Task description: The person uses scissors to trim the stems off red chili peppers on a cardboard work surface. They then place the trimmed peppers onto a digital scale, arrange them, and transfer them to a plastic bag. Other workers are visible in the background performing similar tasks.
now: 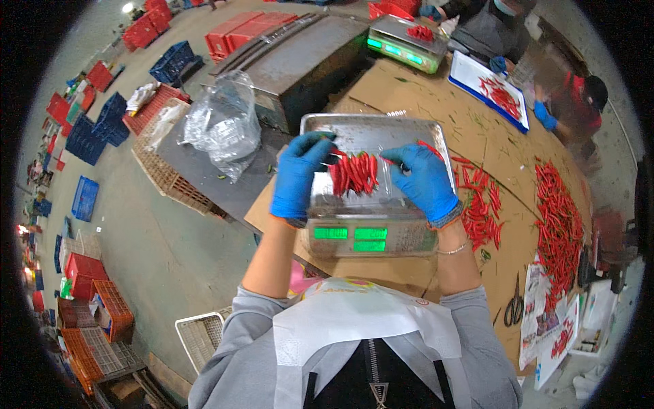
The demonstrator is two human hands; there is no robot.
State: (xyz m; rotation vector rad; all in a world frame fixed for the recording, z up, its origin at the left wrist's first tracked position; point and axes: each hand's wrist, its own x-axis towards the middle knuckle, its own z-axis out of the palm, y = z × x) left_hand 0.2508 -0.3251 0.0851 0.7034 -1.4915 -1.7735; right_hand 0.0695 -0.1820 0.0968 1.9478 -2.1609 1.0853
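Observation:
Red chili peppers (355,173) lie side by side in a small bunch on the metal pan (319,125) of a digital scale with green lit displays. My left hand (301,174), in a blue glove, is at the bunch's upper left; a red chili shows at its fingertips, though whether it is gripped is unclear. To the right of the bunch, my right hand (421,179), also blue-gloved, has its fingers bent around a chili whose red tip shows by the thumb and index finger. Another red chili (430,149) shows above that hand.
Loose chilies (479,209) and a larger pile (558,225) lie on the cardboard-covered table at right, with black scissors (514,304) nearby. A clear plastic bag (223,125) rests at left. Beyond are a second scale (403,43), a tray (488,89) and co-workers.

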